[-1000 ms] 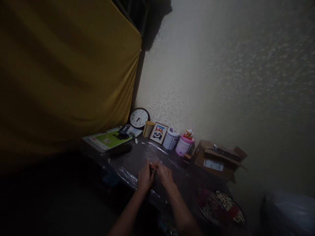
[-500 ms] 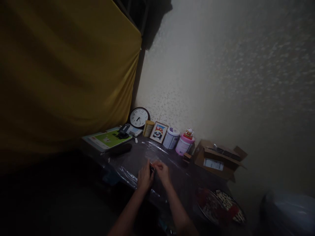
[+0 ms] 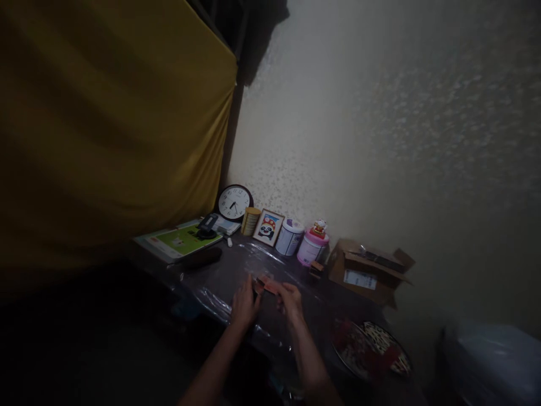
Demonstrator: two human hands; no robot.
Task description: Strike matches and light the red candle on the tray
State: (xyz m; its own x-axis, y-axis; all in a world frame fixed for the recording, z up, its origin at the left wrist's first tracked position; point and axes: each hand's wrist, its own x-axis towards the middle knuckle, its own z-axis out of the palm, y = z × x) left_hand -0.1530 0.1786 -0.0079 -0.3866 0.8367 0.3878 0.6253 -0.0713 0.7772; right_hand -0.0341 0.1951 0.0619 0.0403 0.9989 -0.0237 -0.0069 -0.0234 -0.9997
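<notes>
In the head view my left hand [image 3: 245, 303] is closed around a small dark object [image 3: 258, 286], whose kind is hard to make out in the dim light. My right hand [image 3: 291, 299] pinches the right end of a thin, flat reddish strip [image 3: 271, 286]. The strip's left end meets the dark object between my hands. Both hands are held over the front part of the plastic-covered table [image 3: 228, 273].
Along the back stand a round clock [image 3: 235, 203], a yellow canister [image 3: 251, 221], a framed panda picture [image 3: 269, 226], a white tub [image 3: 289, 237] and a pink-lidded tub [image 3: 313, 248]. An open cardboard box [image 3: 359, 279] lies right, a green booklet [image 3: 177, 242] left.
My right hand has moved right, away from my left hand. More of the reddish strip now shows between them. The whole view has shifted slightly.
</notes>
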